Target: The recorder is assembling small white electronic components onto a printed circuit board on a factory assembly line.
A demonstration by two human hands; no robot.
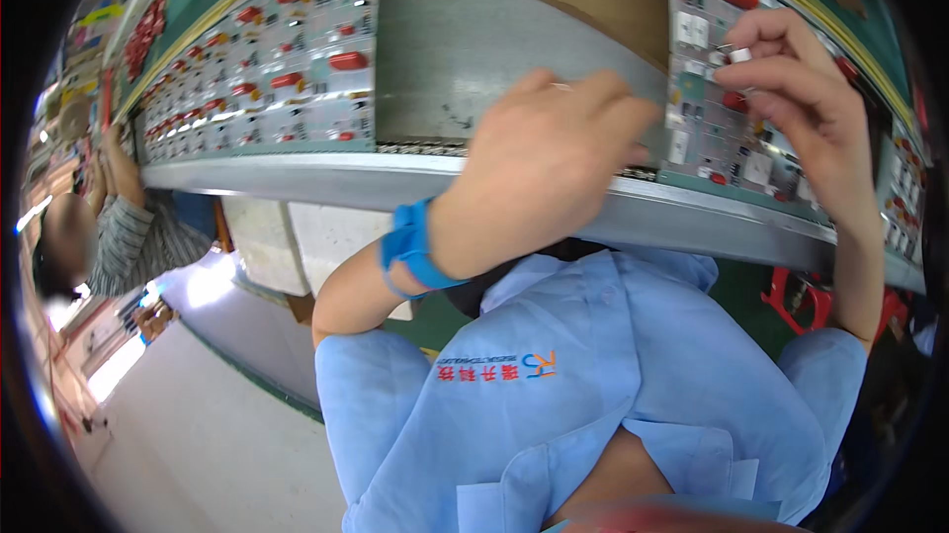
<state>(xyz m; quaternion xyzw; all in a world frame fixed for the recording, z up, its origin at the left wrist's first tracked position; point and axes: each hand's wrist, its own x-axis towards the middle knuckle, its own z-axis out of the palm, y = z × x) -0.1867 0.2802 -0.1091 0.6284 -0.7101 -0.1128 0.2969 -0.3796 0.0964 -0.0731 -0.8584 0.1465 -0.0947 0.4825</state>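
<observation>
My right hand is raised over the circuit board on the right, its thumb and fingers pinching a small white component with thin leads. That board bears red, white and yellow parts. To its left, my left hand hovers above the bare grey bed of the line. The left fingers are curled, with index finger and thumb close together; what they may hold is hidden. A blue strap circles the left wrist.
Several populated circuit boards sit side by side at the left. A metal rail runs along the near edge. Brown cardboard lies in the far part of the bed. Another person in a striped sleeve works at far left. A red stool stands below right.
</observation>
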